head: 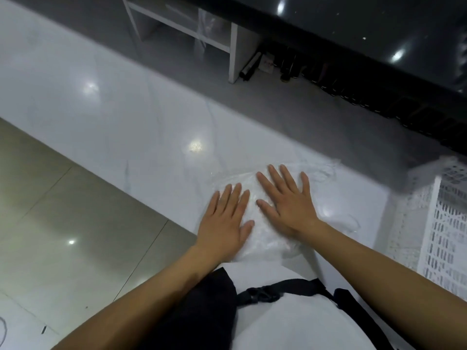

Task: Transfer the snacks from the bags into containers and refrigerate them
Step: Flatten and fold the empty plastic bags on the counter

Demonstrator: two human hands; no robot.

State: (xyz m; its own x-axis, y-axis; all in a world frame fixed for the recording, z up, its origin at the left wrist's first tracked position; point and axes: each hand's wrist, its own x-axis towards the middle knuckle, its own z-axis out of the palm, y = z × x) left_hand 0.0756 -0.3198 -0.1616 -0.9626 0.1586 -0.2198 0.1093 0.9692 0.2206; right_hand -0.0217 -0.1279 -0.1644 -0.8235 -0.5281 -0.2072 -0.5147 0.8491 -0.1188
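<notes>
A clear, crumpled plastic bag [267,238] lies flat on the white marble counter [121,114], close to its near edge. My left hand [225,218] presses on the bag's left side with straight fingers. My right hand [285,198] lies flat on the bag's middle, fingers spread. Whether the bag holds anything I cannot tell. No snacks or containers are in view.
A white perforated plastic basket [439,223] stands on the counter at the right. Behind the counter runs a grey ledge with white shelf frames [232,54] and a row of dark bottles [328,79] under a black glossy top. Beige floor tiles lie at the left.
</notes>
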